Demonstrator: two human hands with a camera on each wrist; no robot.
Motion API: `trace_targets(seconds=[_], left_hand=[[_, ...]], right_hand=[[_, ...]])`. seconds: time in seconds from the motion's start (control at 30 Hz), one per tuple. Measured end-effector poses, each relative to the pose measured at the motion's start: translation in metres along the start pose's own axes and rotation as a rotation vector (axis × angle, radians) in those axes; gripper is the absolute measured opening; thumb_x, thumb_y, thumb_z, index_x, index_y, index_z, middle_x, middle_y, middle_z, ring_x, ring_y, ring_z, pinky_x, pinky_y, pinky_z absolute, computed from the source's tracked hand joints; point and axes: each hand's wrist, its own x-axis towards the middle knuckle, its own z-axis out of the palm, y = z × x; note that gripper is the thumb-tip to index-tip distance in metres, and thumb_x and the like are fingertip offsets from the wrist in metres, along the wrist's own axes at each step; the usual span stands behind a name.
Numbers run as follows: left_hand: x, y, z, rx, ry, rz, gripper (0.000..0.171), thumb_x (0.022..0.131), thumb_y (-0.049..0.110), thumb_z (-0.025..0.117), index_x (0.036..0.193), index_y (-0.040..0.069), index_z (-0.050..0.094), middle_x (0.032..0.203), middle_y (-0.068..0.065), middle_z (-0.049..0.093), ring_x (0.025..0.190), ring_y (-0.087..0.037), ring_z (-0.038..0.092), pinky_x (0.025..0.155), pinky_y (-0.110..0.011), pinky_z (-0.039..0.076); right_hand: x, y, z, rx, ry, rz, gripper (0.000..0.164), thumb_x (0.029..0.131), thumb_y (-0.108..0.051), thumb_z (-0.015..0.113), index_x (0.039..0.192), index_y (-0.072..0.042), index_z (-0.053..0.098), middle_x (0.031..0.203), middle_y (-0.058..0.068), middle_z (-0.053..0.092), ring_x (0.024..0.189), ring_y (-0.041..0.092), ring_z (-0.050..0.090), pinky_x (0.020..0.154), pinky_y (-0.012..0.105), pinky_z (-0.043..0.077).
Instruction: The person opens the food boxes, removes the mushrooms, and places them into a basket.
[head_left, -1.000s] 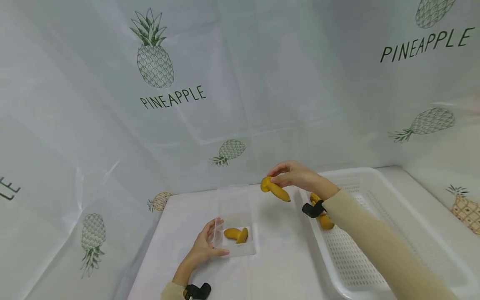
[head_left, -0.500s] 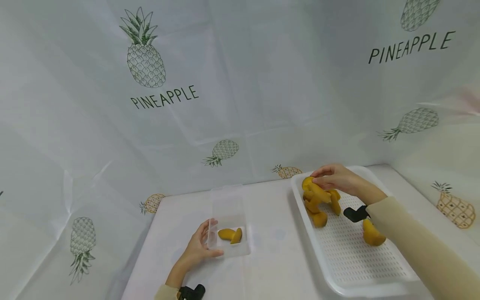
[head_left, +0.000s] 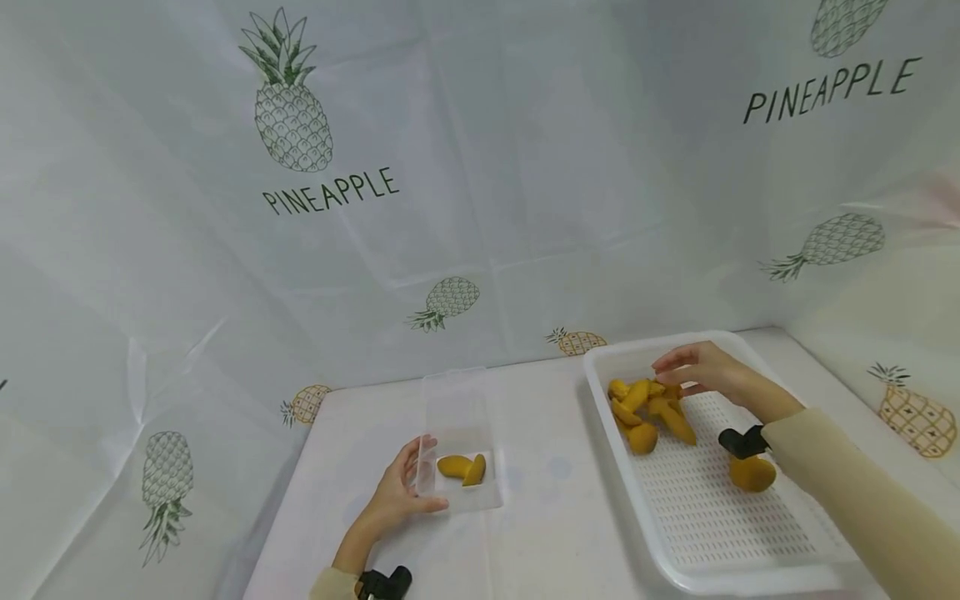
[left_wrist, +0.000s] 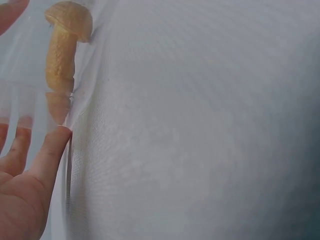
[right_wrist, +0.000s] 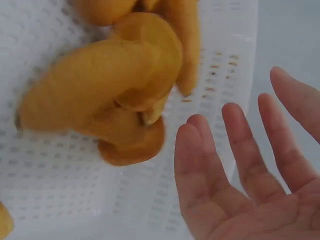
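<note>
My left hand [head_left: 393,493] holds the left side of a clear plastic box [head_left: 483,500], thumb at the front and fingers at the back. Its lid [head_left: 454,400] is folded open towards the wall. Inside lies one yellow mushroom [head_left: 452,467], whose stem and cap also show through the plastic in the left wrist view. Over the far end of a white perforated basket [head_left: 647,533], my right hand [head_left: 708,368] hovers with nothing in it. Its fingers are spread in the right wrist view, beside a heap of yellow mushrooms [right_wrist: 95,85].
One more mushroom [head_left: 752,474] lies apart in the basket, partly behind the right wrist camera [head_left: 742,442]. White table [head_left: 555,500] separates box and basket. A pineapple-print sheet [head_left: 540,208] hangs behind and at both sides.
My right hand has carried a mushroom from near the box rightwards to the basket and let it go onto the heap, then drawn slightly right. The left hand stays at the box.
</note>
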Motion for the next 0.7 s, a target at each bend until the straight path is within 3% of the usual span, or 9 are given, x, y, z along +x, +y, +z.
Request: trace_targets(seconds=[0.13,0.33,0.53,0.7], left_hand=[[0.0,0.0,-0.001,-0.002,-0.004,-0.003,0.103,0.07,0.008,0.092,0.153,0.01,0.03,0.157,-0.014,0.036,0.144,-0.049,0.021,0.098,-0.078,0.028],[0.001,0.0,-0.002,0.004,-0.009,-0.008,0.103,0.071,0.008,0.091,0.153,0.009,0.03,0.157,-0.013,0.036,0.143,-0.051,0.021,0.096,-0.08,0.028],[0.001,0.002,-0.002,0.0,-0.005,-0.016,0.104,0.07,0.009,0.092,0.153,0.008,0.03,0.157,-0.014,0.036,0.143,-0.051,0.021,0.097,-0.078,0.029],[0.0,0.004,-0.001,-0.01,0.01,-0.037,0.104,0.069,0.006,0.092,0.153,0.009,0.03,0.157,-0.014,0.036,0.144,-0.05,0.021,0.099,-0.076,0.029]], right_hand=[[0.008,-0.012,0.005,-0.047,0.043,-0.007,0.049,0.096,-0.022,0.069,0.13,0.01,0.056,0.123,0.022,0.063,0.103,0.03,0.066,0.091,0.052,0.054],[0.028,-0.048,0.033,0.029,0.029,-0.046,0.046,0.095,-0.016,0.07,0.128,0.013,0.056,0.112,0.018,0.067,0.095,0.032,0.068,0.085,0.046,0.057],[0.054,-0.082,0.075,0.125,-0.052,-0.065,0.037,0.094,-0.011,0.07,0.12,0.013,0.06,0.102,0.013,0.071,0.093,0.034,0.069,0.082,0.04,0.059],[0.075,-0.105,0.119,0.18,-0.172,-0.083,0.031,0.093,-0.005,0.07,0.116,0.013,0.062,0.101,0.018,0.071,0.094,0.038,0.069,0.084,0.043,0.059]])
